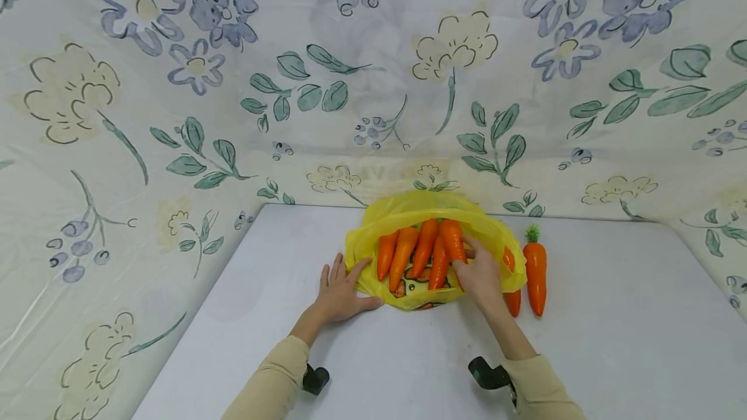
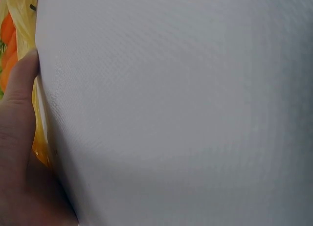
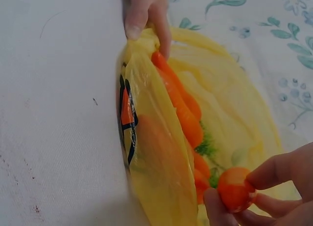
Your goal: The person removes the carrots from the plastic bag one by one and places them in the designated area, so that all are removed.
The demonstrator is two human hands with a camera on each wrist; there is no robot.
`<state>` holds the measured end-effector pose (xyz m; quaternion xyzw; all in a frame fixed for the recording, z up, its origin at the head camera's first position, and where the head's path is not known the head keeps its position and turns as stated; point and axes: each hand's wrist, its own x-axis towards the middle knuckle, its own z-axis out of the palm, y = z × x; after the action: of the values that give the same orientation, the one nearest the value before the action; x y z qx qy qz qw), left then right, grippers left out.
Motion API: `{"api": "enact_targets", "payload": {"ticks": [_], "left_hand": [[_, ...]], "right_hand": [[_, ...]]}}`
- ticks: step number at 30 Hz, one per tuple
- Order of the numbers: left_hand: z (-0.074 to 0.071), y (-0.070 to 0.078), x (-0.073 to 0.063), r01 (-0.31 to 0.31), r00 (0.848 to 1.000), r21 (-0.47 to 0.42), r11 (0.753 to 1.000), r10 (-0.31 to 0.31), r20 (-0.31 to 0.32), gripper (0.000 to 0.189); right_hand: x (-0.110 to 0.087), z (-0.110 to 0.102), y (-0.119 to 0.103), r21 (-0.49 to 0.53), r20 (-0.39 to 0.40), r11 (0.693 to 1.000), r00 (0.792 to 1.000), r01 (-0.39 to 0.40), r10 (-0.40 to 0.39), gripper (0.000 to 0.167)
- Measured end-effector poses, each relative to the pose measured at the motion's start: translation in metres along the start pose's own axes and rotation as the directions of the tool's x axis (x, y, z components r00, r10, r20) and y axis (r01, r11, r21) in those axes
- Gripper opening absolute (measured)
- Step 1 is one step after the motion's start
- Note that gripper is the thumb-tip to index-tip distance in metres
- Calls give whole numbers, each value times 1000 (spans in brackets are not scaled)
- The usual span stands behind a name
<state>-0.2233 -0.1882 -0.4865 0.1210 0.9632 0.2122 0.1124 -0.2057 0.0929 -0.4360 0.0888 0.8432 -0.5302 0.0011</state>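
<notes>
A yellow plastic bag (image 1: 443,203) lies on its side on the white table, its mouth towards me. Inside it rest several orange carrots (image 1: 403,258); green tops (image 3: 208,145) show in the right wrist view. My right hand (image 1: 481,274) reaches into the mouth at the right and pinches a carrot (image 3: 236,189) between thumb and fingers. At the left end of the mouth, my left hand (image 1: 340,297) has its fingers spread, with straight thumb and index finger touching the bag's edge on either side of its corner. The left wrist view shows mostly bare table surface.
Right of the bag lies a carrot (image 1: 535,277) with a green top. Beside it, a second carrot (image 1: 513,304) is partly covered by the bag. Flowered cloth (image 1: 385,83) hangs behind the table (image 1: 618,316). Dark camera mounts (image 1: 489,374) stick out from both wrists.
</notes>
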Motion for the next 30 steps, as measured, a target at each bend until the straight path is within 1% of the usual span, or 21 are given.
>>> {"api": "enact_targets", "payload": {"ticks": [6, 14, 21, 24, 30], "left_hand": [[0, 1, -1, -1, 1000, 1, 1000, 1, -1, 89], [-1, 2, -1, 3, 1000, 0, 1000, -3, 3, 90], [-2, 3, -1, 5, 1000, 3, 1000, -5, 6, 89], [-2, 3, -1, 9, 1000, 8, 1000, -9, 14, 89], [-3, 3, -2, 4, 1000, 1, 1000, -4, 10, 89]], "right_hand": [[-3, -2, -3, -13, 33, 1000, 999, -10, 11, 58], [-9, -5, -6, -6, 90, 1000, 996, 14, -14, 56], [-13, -8, -6, -37, 96, 998, 994, 58, -54, 55], [-16, -9, -6, -44, 113, 997, 992, 67, -62, 55], [-24, -10, -8, -65, 143, 994, 987, 90, -79, 55]]}}
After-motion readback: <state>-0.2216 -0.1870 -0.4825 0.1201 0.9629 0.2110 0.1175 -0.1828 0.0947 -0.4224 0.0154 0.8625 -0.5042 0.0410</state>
